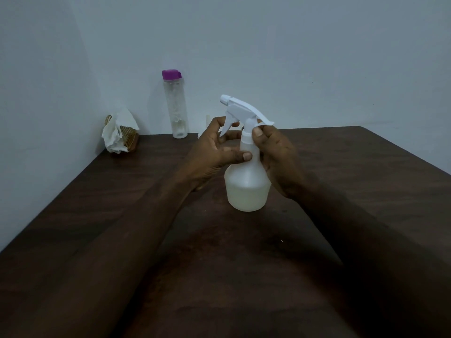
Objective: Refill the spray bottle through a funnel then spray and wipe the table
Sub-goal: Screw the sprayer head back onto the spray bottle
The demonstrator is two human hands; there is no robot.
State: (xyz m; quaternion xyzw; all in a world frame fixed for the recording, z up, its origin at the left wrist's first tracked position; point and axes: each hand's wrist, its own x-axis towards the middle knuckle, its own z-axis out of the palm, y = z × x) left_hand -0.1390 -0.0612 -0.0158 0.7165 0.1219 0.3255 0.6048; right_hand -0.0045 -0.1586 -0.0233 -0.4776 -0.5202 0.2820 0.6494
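A white translucent spray bottle [246,189] stands upright in the middle of the dark wooden table [353,181], its lower part holding pale liquid. Its white trigger head [240,108] sits on the neck, nozzle pointing left. My left hand [217,148] grips the bottle's neck, thumb across the front, fingers up near the trigger. My right hand [274,152] pinches the collar just under the head, with the other fingers curled round the bottle's shoulder. A white funnel [207,121] shows only as a sliver behind my left hand.
A tall clear bottle with a purple cap [174,103] stands at the table's back edge by the wall. At the back left corner a wooden holder with crumpled white tissue [119,134] sits. The table's right edge runs diagonally at the far right.
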